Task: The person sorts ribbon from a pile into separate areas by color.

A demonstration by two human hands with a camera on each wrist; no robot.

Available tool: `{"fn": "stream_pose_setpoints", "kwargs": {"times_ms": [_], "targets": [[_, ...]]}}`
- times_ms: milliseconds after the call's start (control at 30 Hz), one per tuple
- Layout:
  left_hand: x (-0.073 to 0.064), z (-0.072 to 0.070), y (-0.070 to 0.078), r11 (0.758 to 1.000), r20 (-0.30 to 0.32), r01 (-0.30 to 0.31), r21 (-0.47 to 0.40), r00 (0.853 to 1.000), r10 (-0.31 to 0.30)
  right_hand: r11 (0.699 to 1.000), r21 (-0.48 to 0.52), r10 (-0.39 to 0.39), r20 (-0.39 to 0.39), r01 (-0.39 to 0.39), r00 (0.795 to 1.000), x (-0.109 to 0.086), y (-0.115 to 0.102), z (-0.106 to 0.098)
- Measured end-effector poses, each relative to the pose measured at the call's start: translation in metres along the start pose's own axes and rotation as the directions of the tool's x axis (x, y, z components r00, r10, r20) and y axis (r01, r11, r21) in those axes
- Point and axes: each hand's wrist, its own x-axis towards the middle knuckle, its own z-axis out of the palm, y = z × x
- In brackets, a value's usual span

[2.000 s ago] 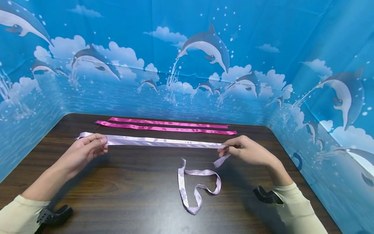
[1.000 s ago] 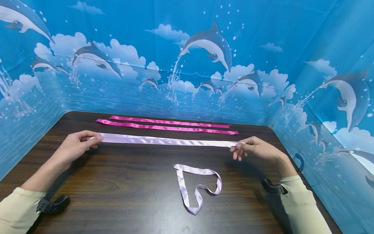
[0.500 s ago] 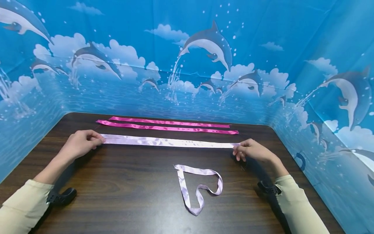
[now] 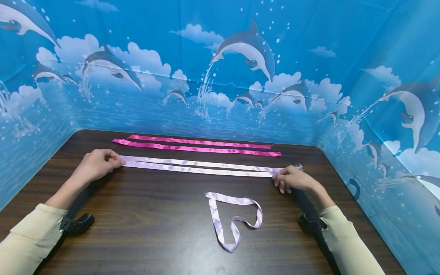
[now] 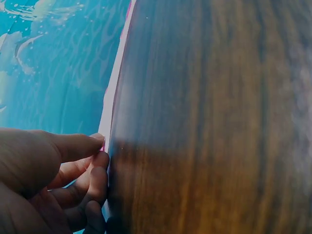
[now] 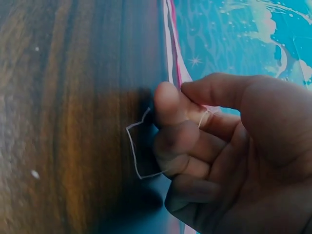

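Two lengths of lavender satin ribbon (image 4: 206, 165) run side by side, taut, across the far half of the dark wooden table (image 4: 137, 217). My left hand (image 4: 96, 166) pinches them at the left end between thumb and fingers. At the other end my right hand (image 4: 293, 178) pinches them, with a frayed tip (image 4: 300, 167) showing past the knuckles. A narrow gap separates the two lengths. In the right wrist view a loose thread (image 6: 132, 146) dangles beside the curled fingers. Closer to me, a second lavender ribbon (image 4: 214, 219) lies in a loose, heart-like loop.
Two bright pink ribbons (image 4: 196, 147) lie nearly parallel near the table's back edge, just beyond the lavender lengths. A blue cloth backdrop (image 4: 220, 107) printed with dolphins encloses the back and sides. Black wrist mounts (image 4: 78, 223) sit at both sleeves.
The right hand has moved right from the looped ribbon, drawing the lavender lengths taut. Earlier overlapping, they now lie apart with a gap. The left hand shifted slightly left, then back.
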Motion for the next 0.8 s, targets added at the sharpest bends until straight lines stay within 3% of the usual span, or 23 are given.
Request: {"fn": "stream_pose_setpoints", "kwargs": {"times_ms": [267, 400, 533, 700, 800], "targets": [[0.003, 0.002, -0.001, 1.000, -0.010, -0.006, 0.031, 1.000, 0.007, 0.998, -0.021, 0.055, -0.069, -0.057, 0.996, 0.001, -0.004, 0.005], [0.001, 0.001, -0.004, 0.999, -0.023, -0.003, 0.046, 1.000, 0.004, 0.991, -0.109, 0.065, -0.054, -0.071, 0.996, -0.006, -0.013, 0.001], [-0.003, -0.006, -0.004, 0.996, -0.069, 0.012, 0.093, 0.998, -0.005, 0.968, -0.223, 0.095, -0.106, -0.116, 0.990, -0.020, -0.031, -0.008], [-0.011, -0.019, 0.008, 0.989, -0.156, 0.033, 0.144, 0.988, -0.010, 0.932, -0.342, 0.047, -0.214, -0.120, 0.976, -0.041, -0.061, -0.019], [-0.015, -0.026, 0.022, 0.990, -0.199, 0.006, 0.143, 0.980, 0.023, 0.917, -0.384, 0.016, -0.237, -0.109, 0.971, -0.051, -0.076, -0.018]]}}
